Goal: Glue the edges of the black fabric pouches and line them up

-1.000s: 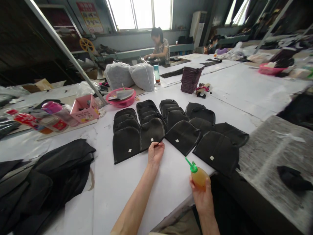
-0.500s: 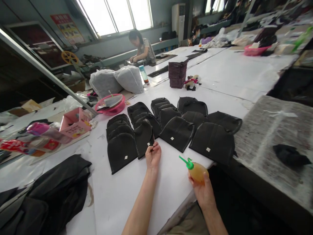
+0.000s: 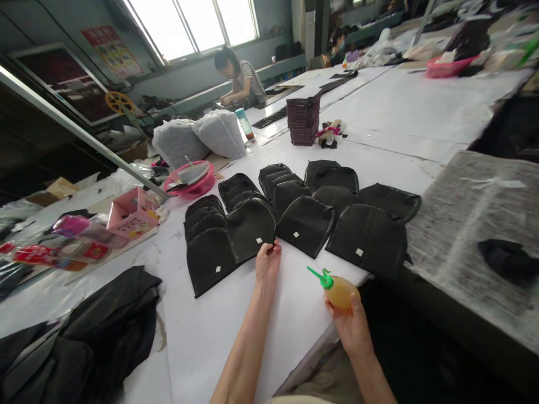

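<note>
- My left hand is gripping the near right corner of a black domed panel, fingertips curling in at its edge.
- That panel is lying at the front of its row on the white tabletop; its face is looking smooth and leather-like, its top is curving, its near edge is running straight, and a small pale sticker is showing near that edge.
- My right hand is wrapping round a squeeze bottle, fingers closing on its rounded, translucent plastic; amber colour is showing through the wall.
- The bottle's thin green nozzle is slanting up and leftward, well apart from the panel in my left hand.
- More black panels are overlapping in fanned rows beyond and to the right, their rims looking raised and corded.
- Limp dark cloth is heaping in soft folds on my left.
- A fibrous grey bundle under clear film is sitting on my right.
- Farther off, ribbed purplish pieces are standing in a squared stack, and plump grey sacks are bulging behind a round pink basin.
</note>
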Demonstrator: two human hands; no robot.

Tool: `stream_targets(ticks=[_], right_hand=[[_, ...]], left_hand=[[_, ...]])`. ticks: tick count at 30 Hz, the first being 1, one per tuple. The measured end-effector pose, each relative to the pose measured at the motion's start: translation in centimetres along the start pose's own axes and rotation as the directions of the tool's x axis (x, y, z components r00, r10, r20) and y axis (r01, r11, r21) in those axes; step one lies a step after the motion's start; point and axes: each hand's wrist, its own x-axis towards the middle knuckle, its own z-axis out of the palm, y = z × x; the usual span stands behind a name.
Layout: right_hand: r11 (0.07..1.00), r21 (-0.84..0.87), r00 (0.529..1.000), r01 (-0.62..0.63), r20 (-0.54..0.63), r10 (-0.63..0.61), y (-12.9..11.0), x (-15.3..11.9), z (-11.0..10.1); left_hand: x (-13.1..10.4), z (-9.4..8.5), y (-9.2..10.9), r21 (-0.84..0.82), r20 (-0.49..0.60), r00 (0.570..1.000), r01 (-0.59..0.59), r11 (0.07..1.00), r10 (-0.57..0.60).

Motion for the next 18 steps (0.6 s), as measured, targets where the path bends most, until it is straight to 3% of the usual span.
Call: stream_targets(ticks=[10,18], right_hand=[[0.999,-0.037,1.000,0.021,0.007,-0.021,0.2,0.4,-0.6],[0.987,-0.131,0.994,0.088,0.082,-0.078,-0.2,0.6,-0.7]], left_hand=[[0.5,0.3,-1.6,-0.009,-0.116,0.984,0.134,0.991,-0.134],[-0.1,0.3,-1.7,-0.006,-0.107,0.964,0.243,0.970,-0.242]])
